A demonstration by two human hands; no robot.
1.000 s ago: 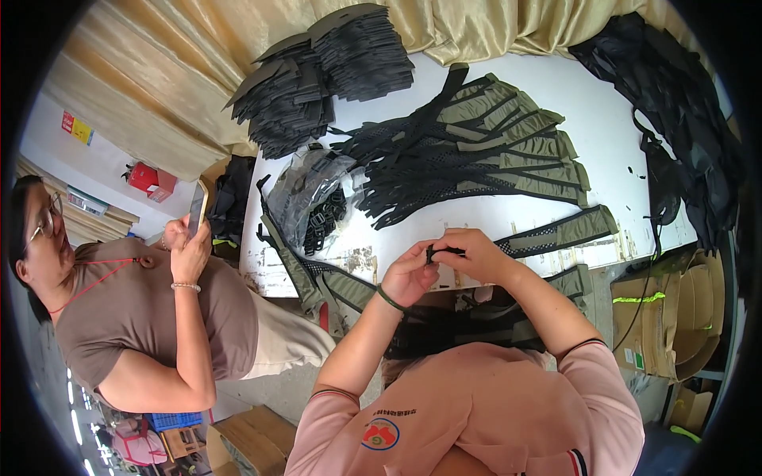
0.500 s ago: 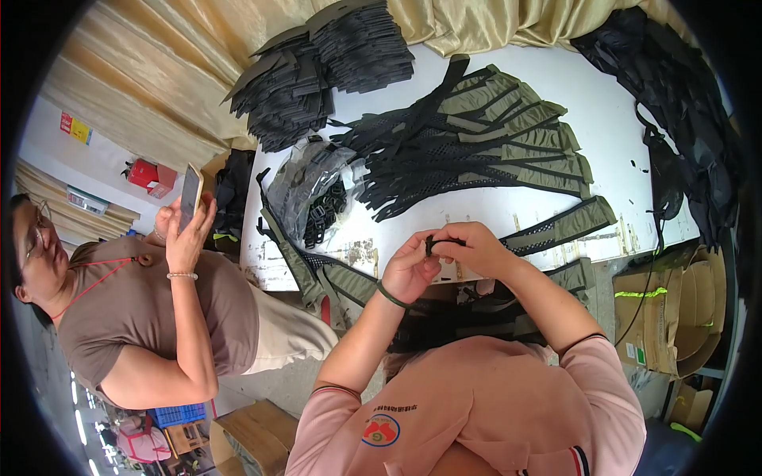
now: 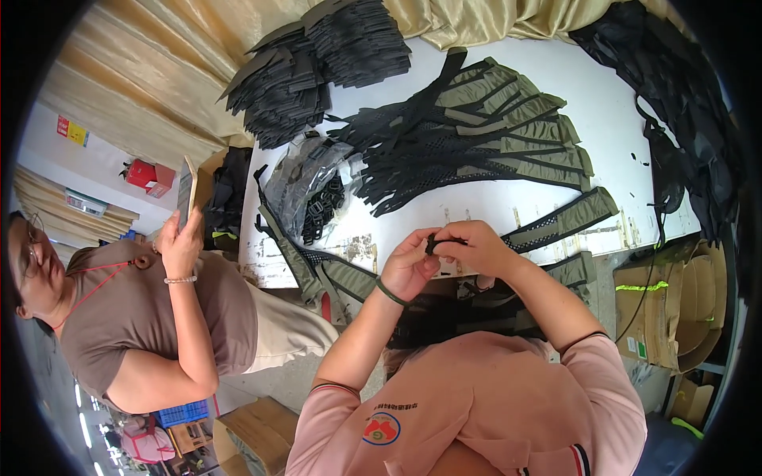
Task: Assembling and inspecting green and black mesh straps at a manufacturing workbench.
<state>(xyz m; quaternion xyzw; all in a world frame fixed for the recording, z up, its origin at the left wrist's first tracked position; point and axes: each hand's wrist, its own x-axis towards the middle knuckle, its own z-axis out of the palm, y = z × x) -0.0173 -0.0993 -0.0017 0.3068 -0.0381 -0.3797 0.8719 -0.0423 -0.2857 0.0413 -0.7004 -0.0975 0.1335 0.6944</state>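
A person in a pink shirt is standing at the near side of a white bench (image 3: pixel 587 87), and both hands are working close together just above its near edge. The left hand (image 3: pixel 407 268) is pinching a small black piece (image 3: pixel 433 243) with its fingertips, the other fingers curling loosely. The right hand (image 3: pixel 475 247) is gripping the same piece from the right; the piece is sitting between the two hands, too small and covered to make out fully.

The shirt is bearing a round badge (image 3: pixel 382 428) with a blue ring around a red shape, and a short line of dark lettering is running above it. On the far-left wall, a red and yellow sign (image 3: pixel 72 131) is showing print too small to read. At the right, a cardboard carton (image 3: pixel 647 313) is carrying a small green and white label (image 3: pixel 636 347).

On the bench, olive and black mesh straps (image 3: pixel 516 119) are fanning out beyond the hands. Left of them, a clear plastic bag (image 3: pixel 290 181) is lying beside black buckles (image 3: pixel 321 214). Stacks of flat black pieces (image 3: pixel 357 47) are standing farther back. At the left, a co-worker is holding up a phone (image 3: pixel 187 194).
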